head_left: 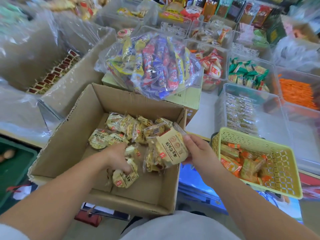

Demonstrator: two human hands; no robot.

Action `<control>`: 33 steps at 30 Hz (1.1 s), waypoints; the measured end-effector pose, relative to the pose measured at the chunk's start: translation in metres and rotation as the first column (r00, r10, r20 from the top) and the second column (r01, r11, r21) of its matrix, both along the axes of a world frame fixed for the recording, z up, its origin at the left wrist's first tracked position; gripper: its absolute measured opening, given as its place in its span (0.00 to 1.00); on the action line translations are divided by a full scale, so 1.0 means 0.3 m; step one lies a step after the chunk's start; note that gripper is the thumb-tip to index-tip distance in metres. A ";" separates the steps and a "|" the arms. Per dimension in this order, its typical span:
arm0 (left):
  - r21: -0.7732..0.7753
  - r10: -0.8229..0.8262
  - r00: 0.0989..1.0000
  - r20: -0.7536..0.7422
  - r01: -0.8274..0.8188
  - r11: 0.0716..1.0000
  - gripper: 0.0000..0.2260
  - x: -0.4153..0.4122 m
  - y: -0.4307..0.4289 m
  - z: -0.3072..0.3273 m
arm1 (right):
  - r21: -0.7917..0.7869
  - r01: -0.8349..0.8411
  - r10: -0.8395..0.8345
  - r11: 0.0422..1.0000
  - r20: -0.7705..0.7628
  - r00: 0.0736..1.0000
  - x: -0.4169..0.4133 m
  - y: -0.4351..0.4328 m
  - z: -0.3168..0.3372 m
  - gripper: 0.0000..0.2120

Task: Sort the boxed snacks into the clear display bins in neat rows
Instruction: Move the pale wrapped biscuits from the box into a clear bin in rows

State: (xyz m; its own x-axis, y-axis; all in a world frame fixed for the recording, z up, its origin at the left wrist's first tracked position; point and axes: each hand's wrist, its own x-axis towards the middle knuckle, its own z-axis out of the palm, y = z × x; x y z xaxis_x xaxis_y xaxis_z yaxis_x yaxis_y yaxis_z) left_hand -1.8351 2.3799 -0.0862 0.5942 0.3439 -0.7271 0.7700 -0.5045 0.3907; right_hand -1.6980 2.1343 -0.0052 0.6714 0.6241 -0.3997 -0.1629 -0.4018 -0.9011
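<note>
An open cardboard box (74, 135) in front of me holds several cream-yellow snack packets (100, 138). Inside the box, my left hand (119, 158) curls its fingers round one or two of these packets (125, 178) near the box floor. My right hand (199, 151) grips a small stack of the same packets (170, 151) at the box's right wall, thumb on top. A clear display bin (225, 94) stands beyond on the right, with rows of clear-wrapped snacks along its left side.
A yellow plastic basket (280, 163) with orange and green packets sits right of the box. Behind the box a clear bag of colourful snack packs (155, 66) lies on a carton. More clear bins (249, 70) with snacks fill the back right. A lined carton (52, 77) stands left.
</note>
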 end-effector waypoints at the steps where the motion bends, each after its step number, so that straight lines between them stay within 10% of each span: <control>1: -0.023 0.073 0.996 0.042 -0.072 0.997 0.51 -0.018 0.001 0.031 | 0.030 0.025 -0.024 0.999 -0.048 0.999 0.004 -0.003 -0.002 0.14; 8: -0.373 0.681 0.617 0.395 -0.569 0.732 0.29 -0.128 -0.098 0.203 | 0.169 0.080 -0.021 0.982 -0.324 0.946 0.059 -0.027 -0.011 0.16; 18: -0.837 0.949 0.185 0.256 -0.448 0.313 0.35 0.115 -0.589 0.393 | 0.508 0.149 0.214 0.848 -0.586 0.781 0.361 -0.285 0.093 0.24; 24: -0.850 0.959 0.168 0.230 -0.444 0.282 0.33 0.425 -0.940 0.337 | 0.407 0.131 0.105 0.904 -0.508 0.855 0.530 -0.566 0.050 0.24; 28: -0.824 0.962 0.179 0.208 -0.497 0.271 0.33 0.590 -1.111 0.291 | 0.139 0.159 -0.142 0.978 -0.123 0.982 0.614 -0.717 0.019 0.09; 33: -0.758 0.956 0.167 0.239 -0.583 0.292 0.26 0.717 -1.227 0.260 | 0.023 -0.013 0.010 1.000 0.101 0.995 0.715 -0.842 0.007 0.06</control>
